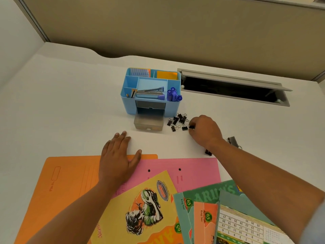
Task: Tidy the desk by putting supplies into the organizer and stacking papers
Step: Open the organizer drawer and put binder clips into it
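Observation:
A blue desk organizer (129, 101) stands mid-desk, holding a stapler (149, 93), purple markers (173, 95) and sticky notes. Its grey drawer (148, 123) is pulled out in front. Right of the drawer lies a heap of small black binder clips (177, 121). My right hand (205, 130) rests at the heap's right edge, fingertips pinched on one black binder clip (192, 127). My left hand (119, 158) lies flat, fingers spread, across the top edge of an orange folder (66, 182). A pink folder (195, 171) and several notebooks (149, 208) overlap near me.
A larger silver binder clip (233, 140) and another black clip (208, 152) lie by my right wrist. An open cable slot (228, 88) is cut into the desk behind the organizer. A beige partition wall (175, 27) closes the back.

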A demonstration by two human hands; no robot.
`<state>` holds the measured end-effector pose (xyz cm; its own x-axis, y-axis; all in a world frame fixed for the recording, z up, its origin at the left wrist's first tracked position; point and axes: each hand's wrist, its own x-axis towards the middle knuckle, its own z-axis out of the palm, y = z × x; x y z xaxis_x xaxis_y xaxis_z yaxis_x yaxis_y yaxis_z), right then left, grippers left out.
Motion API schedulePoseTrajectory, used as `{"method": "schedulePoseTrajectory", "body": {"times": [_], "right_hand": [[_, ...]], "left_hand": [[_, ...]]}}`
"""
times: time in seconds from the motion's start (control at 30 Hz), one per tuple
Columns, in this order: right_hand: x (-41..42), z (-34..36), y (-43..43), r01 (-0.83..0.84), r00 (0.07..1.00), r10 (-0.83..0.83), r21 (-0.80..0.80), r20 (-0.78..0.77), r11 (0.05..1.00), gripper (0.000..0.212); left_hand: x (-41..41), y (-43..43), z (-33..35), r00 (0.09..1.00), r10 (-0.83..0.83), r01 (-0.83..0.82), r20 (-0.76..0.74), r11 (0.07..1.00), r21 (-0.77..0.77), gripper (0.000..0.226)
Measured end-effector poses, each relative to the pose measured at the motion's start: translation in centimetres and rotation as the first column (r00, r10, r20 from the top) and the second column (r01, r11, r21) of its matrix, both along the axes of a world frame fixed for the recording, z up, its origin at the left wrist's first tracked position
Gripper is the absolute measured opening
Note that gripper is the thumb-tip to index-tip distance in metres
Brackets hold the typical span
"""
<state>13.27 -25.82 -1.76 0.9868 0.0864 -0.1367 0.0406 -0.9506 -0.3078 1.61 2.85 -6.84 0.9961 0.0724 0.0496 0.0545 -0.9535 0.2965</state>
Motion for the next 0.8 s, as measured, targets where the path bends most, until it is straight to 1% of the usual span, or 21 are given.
{"method": "schedulePoseTrajectory", "body": {"times": [0.13,0.23,0.3,0.37,0.43,0.5,0.53,0.57,0.63,0.7,0.8], "right_hand": [[-0.2,0.5,0.0,0.04,0.999,-0.04,-0.009,-0.025,0.999,0.01],[-0.5,1.0,0.4,0.056,0.998,-0.055,0.056,-0.027,0.997,0.008],[-0.7,1.8,0.8,0.095,0.995,-0.092,0.161,-0.031,0.982,0.01],[-1.0,2.9,1.5,0.133,0.991,-0.127,0.303,-0.04,0.944,0.007],[-1.7,3.7,2.5,0.16,0.987,-0.146,0.423,-0.066,0.892,0.003],[-2.5,3.9,3.8,0.202,0.979,-0.154,0.519,-0.134,0.831,0.005],[-2.8,3.9,4.5,0.23,0.971,-0.15,0.562,-0.184,0.795,0.005],[-3.0,3.9,5.1,0.261,0.961,-0.141,0.601,-0.239,0.756,0.006],[-3.3,3.9,6.4,0.312,0.939,-0.108,0.67,-0.328,0.674,0.009],[-3.5,3.9,7.2,0.329,0.927,-0.068,0.71,-0.369,0.623,0.009],[-3.5,4.0,7.9,0.306,0.927,-0.014,0.736,-0.374,0.603,0.007]], "left_hand": [[-0.1,0.0,0.2,1.0,0.006,-0.006,0.017,1.0,-0.02,0.073],[-0.1,-0.1,0.4,1.0,0.001,0.0,0.006,1.0,-0.029,0.072],[-0.1,0.0,0.3,1.0,0.0,0.0,-0.001,0.999,-0.039,0.071],[0.0,0.0,0.5,0.999,0.027,-0.025,0.022,0.997,-0.07,0.065],[0.3,-0.3,1.5,0.992,0.045,-0.033,0.117,0.994,-0.102,0.051],[0.9,-1.2,3.1,0.974,0.025,0.014,0.227,0.985,-0.17,0.036],[1.4,-2.0,4.3,0.977,-0.004,0.058,0.215,0.967,-0.248,0.032],[1.9,-2.8,5.4,0.985,-0.042,0.096,0.165,0.937,-0.336,0.031],[3.1,-4.1,7.0,0.992,-0.11,0.124,0.057,0.888,-0.442,0.037],[4.2,-4.8,7.9,0.991,-0.135,0.128,0.019,0.872,-0.472,0.035],[5.2,-4.8,8.5,0.986,-0.167,0.155,0.012,0.882,-0.445,0.023]]}}
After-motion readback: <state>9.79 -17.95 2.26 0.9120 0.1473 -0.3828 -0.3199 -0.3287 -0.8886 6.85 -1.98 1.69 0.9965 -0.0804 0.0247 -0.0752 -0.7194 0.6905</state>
